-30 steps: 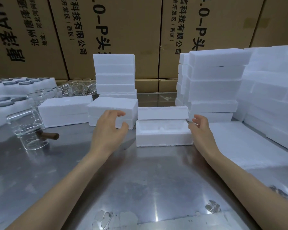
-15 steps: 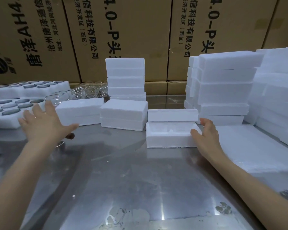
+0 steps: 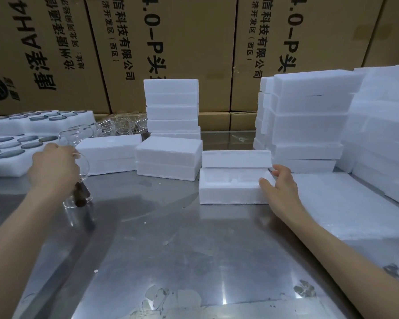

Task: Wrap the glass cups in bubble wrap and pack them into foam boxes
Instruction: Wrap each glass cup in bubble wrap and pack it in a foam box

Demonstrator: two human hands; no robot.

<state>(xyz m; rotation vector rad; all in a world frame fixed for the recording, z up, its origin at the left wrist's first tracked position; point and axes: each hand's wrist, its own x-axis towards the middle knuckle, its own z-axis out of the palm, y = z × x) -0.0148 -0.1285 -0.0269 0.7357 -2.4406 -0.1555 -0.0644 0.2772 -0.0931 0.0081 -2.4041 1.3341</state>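
Now a clear glass cup (image 3: pixel 77 178) is apparently gripped by the curled left hand (image 3: pixel 53 166).
An open white foam box (image 3: pixel 233 189) is touched by the relaxed right hand (image 3: pixel 280 185).

We see a reflective metal table (image 3: pixel 171 249) and brown printed cardboard cartons (image 3: pixel 182 42) stacked behind it like a wall.

I see even overhead light, glare streaks on the steel table (image 3: pixel 194 249), soft shadows, wide-angle bending at edges.
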